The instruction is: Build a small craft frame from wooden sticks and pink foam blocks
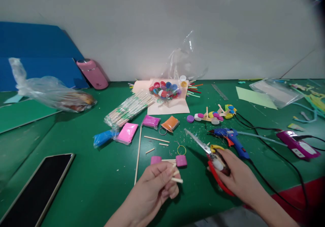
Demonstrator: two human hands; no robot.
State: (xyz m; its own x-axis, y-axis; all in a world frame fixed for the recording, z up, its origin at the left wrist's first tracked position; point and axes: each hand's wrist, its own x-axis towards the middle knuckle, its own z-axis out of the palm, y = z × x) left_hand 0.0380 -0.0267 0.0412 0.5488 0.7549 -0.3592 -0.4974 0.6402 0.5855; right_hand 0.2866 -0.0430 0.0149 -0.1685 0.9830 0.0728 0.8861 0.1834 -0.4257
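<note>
My left hand (162, 183) is closed, its thumb and fingers pinching short pieces of wooden stick (177, 180). Just past those fingers, a pink cap (181, 161) and another pink cap (155, 160) sit at either end of a light stick; whether this piece is joined to the held sticks I cannot tell. My right hand (235, 173) grips a pair of scissors (201, 142) with red and yellow handles, blades pointing up and left over the table. Cut stick pieces (156, 139) and a long stick (138, 152) lie ahead of my left hand.
A blue glue gun (232, 139) with a black cord lies close beyond my right hand. Behind stand a small cap-and-stick model (213, 115), clay packets (127, 133), bagged chopsticks (129, 108) and bottle caps (165, 90). A phone (38, 189) lies at left, a purple power strip (298, 145) at right.
</note>
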